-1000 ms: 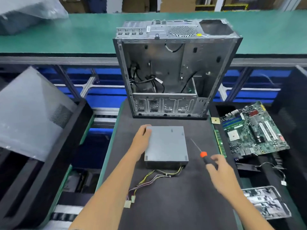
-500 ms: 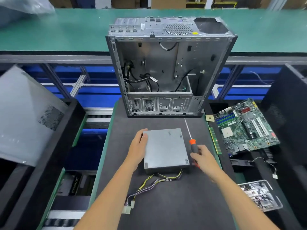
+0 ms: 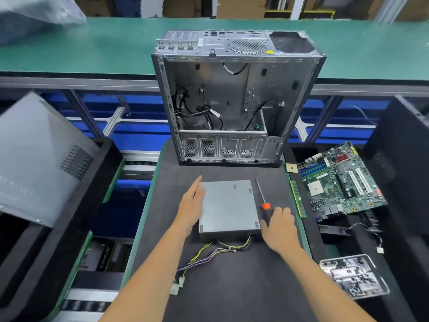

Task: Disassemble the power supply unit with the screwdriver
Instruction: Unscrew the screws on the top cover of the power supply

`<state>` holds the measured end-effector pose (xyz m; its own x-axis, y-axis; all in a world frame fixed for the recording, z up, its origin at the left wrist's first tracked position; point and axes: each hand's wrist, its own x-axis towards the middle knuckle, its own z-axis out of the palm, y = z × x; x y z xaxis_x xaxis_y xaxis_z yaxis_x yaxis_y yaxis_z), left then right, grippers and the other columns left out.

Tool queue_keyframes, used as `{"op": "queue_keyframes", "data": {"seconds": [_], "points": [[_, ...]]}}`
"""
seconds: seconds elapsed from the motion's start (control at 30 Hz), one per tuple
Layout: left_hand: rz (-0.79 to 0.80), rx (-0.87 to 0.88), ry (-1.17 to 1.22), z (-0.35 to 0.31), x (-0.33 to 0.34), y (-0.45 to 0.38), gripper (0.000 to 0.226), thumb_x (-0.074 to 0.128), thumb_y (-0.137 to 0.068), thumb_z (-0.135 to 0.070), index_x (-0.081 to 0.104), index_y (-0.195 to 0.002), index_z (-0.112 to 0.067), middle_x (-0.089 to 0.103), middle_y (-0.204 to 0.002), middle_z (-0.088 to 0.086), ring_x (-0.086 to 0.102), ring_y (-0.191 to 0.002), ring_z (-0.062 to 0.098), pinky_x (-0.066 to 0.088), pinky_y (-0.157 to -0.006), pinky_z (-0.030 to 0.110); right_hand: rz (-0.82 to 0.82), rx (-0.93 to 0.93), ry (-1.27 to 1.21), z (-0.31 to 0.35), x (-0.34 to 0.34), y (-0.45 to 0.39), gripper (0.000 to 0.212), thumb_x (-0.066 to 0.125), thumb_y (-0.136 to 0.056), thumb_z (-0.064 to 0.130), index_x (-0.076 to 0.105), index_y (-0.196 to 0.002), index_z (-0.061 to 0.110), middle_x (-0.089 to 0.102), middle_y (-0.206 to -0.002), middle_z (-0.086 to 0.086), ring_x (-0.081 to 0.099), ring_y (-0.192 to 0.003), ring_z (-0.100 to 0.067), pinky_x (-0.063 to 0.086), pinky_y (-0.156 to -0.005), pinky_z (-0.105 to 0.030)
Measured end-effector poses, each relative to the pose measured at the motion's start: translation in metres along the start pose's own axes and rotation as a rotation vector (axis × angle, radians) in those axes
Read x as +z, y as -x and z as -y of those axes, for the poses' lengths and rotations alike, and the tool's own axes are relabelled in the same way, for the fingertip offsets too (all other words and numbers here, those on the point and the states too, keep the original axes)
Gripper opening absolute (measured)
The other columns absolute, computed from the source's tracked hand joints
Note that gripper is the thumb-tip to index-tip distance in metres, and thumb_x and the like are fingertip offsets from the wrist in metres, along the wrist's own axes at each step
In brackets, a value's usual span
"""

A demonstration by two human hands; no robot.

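A grey power supply unit (image 3: 228, 206) lies flat on the dark counter (image 3: 232, 287), its long axis running away from the person and its wire bundle (image 3: 209, 256) trailing toward the near edge. The left hand (image 3: 191, 205) rests with straight fingers against the unit's left side. The right hand (image 3: 279, 225), at the unit's right near corner, grips a screwdriver (image 3: 263, 198), whose shaft points away along the unit's right edge. An empty computer case (image 3: 234, 101) stands behind.
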<state>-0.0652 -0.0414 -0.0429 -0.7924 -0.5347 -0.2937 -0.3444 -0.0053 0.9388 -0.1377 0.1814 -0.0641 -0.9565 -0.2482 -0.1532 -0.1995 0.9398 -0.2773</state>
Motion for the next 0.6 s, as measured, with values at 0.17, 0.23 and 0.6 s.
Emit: {"op": "queue_keyframes", "data": {"seconds": [0.17,0.23,0.6], "points": [[-0.061,-0.160,-0.037,0.004,0.004,0.006,0.042,0.028,-0.098,-0.051,0.048,-0.122,-0.024,0.054,-0.121,-0.007,0.052,-0.106,0.011,0.037,-0.086,0.031,-0.149,-0.154,-0.329,0.016,-0.024,-0.010,0.010,0.049,-0.097,0.011,0.058,-0.099,0.007,0.053,-0.096,-0.007,0.051,-0.089,-0.026,0.037,-0.070,-0.032],[-0.027,-0.219,-0.062,0.002,0.005,0.008,0.043,0.024,-0.096,-0.057,0.048,-0.114,-0.026,0.053,-0.110,-0.008,0.051,-0.101,0.013,0.035,-0.082,0.031,0.036,-0.116,-0.486,0.029,-0.027,-0.016,0.022,0.038,-0.100,0.011,0.055,-0.087,0.008,0.057,-0.089,-0.005,0.050,-0.080,-0.020,0.034,-0.062,-0.030],[-0.077,-0.120,-0.186,0.007,-0.006,0.006,0.049,0.023,-0.100,-0.044,0.061,-0.103,-0.013,0.063,-0.106,0.005,0.057,-0.100,0.024,0.043,-0.089,0.037,0.537,0.104,-0.882,0.041,-0.036,-0.026,0.037,0.040,-0.102,0.031,0.061,-0.121,0.007,0.061,-0.125,-0.011,0.057,-0.115,-0.022,0.043,-0.101,-0.037]]}}
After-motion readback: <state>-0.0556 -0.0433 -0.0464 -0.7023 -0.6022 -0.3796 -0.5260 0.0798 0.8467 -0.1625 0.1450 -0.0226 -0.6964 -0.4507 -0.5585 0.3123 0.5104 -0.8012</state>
